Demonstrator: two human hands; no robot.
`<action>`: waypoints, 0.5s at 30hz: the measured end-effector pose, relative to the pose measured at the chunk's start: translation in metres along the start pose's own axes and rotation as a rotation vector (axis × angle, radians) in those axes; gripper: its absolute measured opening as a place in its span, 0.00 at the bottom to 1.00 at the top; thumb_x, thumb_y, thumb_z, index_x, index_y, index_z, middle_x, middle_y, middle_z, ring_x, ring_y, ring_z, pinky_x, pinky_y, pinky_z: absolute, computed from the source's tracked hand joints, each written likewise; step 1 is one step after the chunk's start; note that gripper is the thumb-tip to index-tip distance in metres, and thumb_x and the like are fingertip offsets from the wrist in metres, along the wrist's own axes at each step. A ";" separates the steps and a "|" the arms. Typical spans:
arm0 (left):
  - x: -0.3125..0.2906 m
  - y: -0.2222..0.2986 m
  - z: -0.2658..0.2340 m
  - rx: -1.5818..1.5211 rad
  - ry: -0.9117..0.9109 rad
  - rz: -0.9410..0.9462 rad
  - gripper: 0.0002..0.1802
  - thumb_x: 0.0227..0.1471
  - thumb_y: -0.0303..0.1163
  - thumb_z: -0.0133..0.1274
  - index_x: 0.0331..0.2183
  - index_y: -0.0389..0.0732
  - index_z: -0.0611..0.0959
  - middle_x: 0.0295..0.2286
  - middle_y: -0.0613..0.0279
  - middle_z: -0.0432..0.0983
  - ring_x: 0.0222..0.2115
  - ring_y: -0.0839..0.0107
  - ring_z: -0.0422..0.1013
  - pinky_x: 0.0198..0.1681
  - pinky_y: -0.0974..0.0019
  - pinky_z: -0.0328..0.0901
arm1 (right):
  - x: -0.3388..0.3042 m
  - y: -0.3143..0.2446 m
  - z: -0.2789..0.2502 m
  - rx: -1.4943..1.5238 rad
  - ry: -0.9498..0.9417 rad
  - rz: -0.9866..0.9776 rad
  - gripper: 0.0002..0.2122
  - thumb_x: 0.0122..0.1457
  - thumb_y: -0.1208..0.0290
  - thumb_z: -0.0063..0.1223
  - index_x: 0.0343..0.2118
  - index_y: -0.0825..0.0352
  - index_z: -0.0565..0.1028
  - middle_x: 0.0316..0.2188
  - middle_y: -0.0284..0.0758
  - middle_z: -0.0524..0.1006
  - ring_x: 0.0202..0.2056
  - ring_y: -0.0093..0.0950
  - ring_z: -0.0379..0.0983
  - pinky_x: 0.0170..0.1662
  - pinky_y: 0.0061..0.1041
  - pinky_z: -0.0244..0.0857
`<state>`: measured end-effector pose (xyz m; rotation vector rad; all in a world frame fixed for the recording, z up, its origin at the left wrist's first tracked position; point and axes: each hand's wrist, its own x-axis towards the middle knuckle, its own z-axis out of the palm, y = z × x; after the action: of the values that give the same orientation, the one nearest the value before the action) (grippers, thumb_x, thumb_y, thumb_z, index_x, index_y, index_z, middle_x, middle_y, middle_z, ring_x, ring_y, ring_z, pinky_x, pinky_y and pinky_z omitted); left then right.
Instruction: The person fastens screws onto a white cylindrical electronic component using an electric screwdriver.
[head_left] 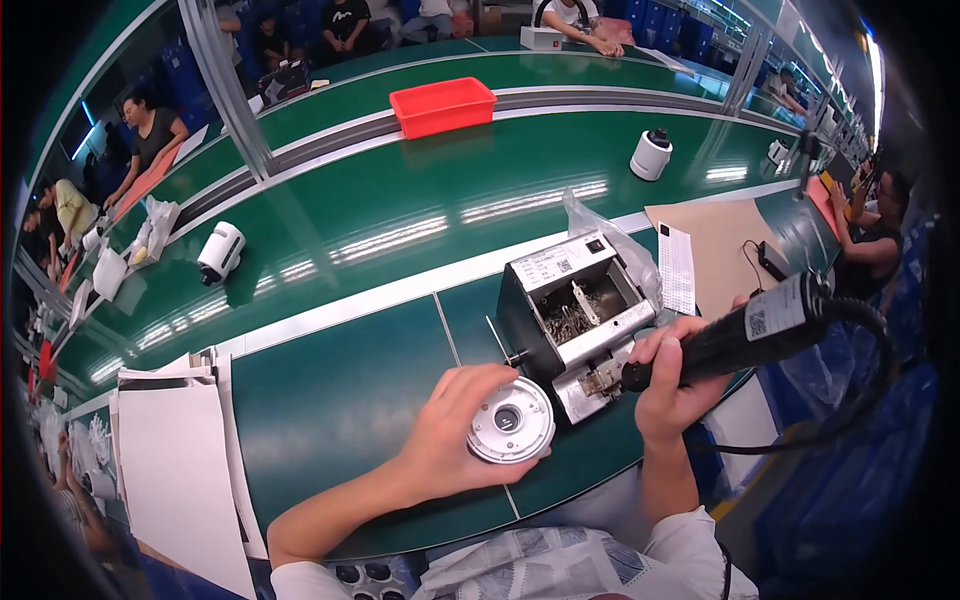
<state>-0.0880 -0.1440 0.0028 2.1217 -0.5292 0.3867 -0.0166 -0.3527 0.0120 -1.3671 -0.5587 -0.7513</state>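
My left hand [440, 430] is closed around the side of a white round camera housing [530, 440], whose open face with a dark lens in the middle points up. My right hand [668, 392] grips a black electric screwdriver [735, 342], tilted so that its tip end is at the front outlet of the screw feeder [512, 315]. Whether the bit touches a screw there, I cannot tell. The feeder is a dark box with a metal top, and many small screws lie in its open tray. It stands just beyond the housing.
A stack of white sheets [185, 470] lies at the left of the bench. Behind the feeder are a plastic bag [600, 225] and brown cardboard [735, 240]. White cameras [651, 157] stand on the green conveyor [350, 215], with a red bin [445, 108] beyond. The screwdriver's cable [885, 370] loops at right.
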 end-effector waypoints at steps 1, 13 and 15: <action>-0.002 -0.005 0.002 -0.037 0.032 0.026 0.43 0.24 0.35 0.70 0.46 0.38 0.69 0.42 0.53 0.70 0.42 0.57 0.67 0.46 0.61 0.62 | -0.001 0.001 0.000 -0.043 -0.017 -0.039 0.32 0.57 0.79 0.42 0.60 0.69 0.38 0.30 0.35 0.65 0.22 0.21 0.65 0.26 0.25 0.67; -0.003 -0.010 0.002 -0.092 0.042 0.073 0.41 0.26 0.35 0.70 0.45 0.38 0.70 0.43 0.51 0.69 0.42 0.54 0.67 0.47 0.59 0.62 | -0.010 0.019 -0.009 -0.163 -0.086 0.010 0.32 0.57 0.80 0.42 0.61 0.67 0.40 0.29 0.35 0.65 0.22 0.21 0.64 0.25 0.23 0.66; -0.001 -0.008 0.004 -0.124 0.017 0.059 0.42 0.26 0.34 0.70 0.46 0.39 0.69 0.44 0.51 0.69 0.42 0.54 0.67 0.47 0.59 0.62 | -0.011 0.020 -0.011 -0.170 -0.097 0.021 0.33 0.56 0.80 0.42 0.61 0.67 0.40 0.29 0.35 0.65 0.23 0.21 0.64 0.25 0.22 0.66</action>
<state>-0.0845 -0.1425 -0.0056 1.9857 -0.5923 0.3951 -0.0093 -0.3610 -0.0111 -1.5708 -0.5660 -0.7311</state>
